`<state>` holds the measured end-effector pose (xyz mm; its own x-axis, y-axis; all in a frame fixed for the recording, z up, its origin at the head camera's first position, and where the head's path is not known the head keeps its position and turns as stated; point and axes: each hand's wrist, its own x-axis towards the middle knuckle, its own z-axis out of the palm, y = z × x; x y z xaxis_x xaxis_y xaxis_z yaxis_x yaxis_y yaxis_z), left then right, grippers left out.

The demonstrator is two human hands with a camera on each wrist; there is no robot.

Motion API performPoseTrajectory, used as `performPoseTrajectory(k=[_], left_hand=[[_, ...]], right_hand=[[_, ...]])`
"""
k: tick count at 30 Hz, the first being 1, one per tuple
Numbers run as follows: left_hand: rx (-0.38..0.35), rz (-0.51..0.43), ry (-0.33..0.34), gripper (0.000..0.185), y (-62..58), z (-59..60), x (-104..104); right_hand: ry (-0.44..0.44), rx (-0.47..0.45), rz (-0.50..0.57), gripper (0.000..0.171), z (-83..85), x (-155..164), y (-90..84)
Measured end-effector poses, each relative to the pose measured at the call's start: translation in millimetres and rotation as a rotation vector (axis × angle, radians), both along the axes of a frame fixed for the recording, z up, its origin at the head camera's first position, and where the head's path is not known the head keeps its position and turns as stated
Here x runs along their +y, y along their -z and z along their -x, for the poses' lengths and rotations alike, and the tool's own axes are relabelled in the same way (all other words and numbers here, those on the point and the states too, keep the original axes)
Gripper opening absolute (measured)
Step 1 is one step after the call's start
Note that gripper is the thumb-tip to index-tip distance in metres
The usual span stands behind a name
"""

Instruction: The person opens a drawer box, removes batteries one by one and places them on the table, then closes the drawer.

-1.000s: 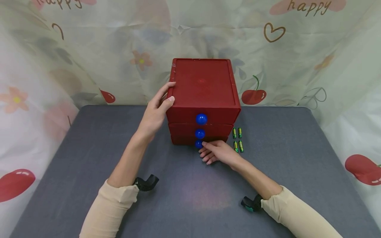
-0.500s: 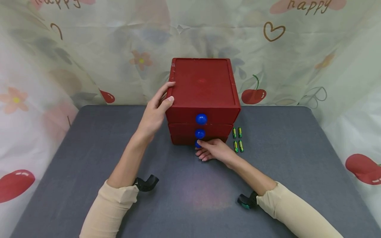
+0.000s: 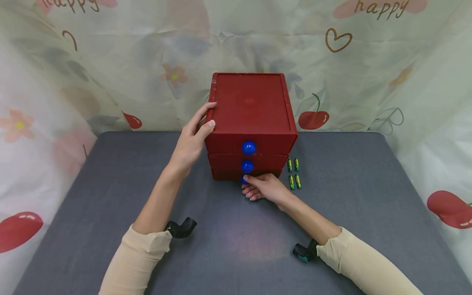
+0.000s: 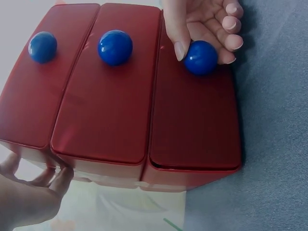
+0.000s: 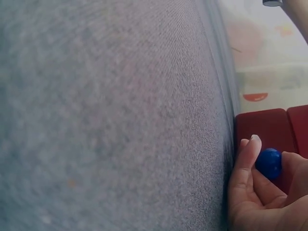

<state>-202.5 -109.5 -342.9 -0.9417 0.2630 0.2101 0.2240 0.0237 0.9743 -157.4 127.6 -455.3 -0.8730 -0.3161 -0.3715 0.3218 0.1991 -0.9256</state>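
Observation:
A red drawer unit (image 3: 250, 104) with three stacked drawers stands on the grey table, a round blue knob on each front. My left hand (image 3: 189, 141) rests against its left side, thumb and fingertips at the upper edge. In the left wrist view those fingers (image 4: 60, 183) press on the side wall. My right hand (image 3: 267, 188) pinches the lowest knob (image 4: 201, 57) between thumb and fingers; its other fingers lie loosely curled beneath. The right wrist view shows that knob (image 5: 269, 163) between thumb and fingers. All the drawers appear pushed in.
Several small green and yellow batteries (image 3: 293, 173) stand or lie in two rows right of the drawer unit, close to the right hand. A patterned curtain (image 3: 147, 61) hangs behind the table (image 3: 236, 254). Each wrist wears a black camera mount.
My right hand has shifted slightly left and its thumb has come onto the lowest knob. The left hand and the drawer unit have stayed in place.

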Motion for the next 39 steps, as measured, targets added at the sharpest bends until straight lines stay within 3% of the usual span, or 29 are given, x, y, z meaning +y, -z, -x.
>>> performPoseTrajectory(k=[10,24,39], left_hand=[[0.016,0.009,-0.008,0.046,0.2,1.9,1.9],[0.012,0.039,0.004,0.049,-4.7,1.8,-0.6],[0.022,0.018,0.01,0.048,-0.4,4.3,-0.9]], right_hand=[[0.011,-0.025,-0.031,0.046,-9.7,0.9,-0.2],[-0.005,0.023,-0.042,0.045,-36.7,2.1,-0.5],[-0.021,0.047,-0.033,0.043,-62.3,2.7,2.3]])
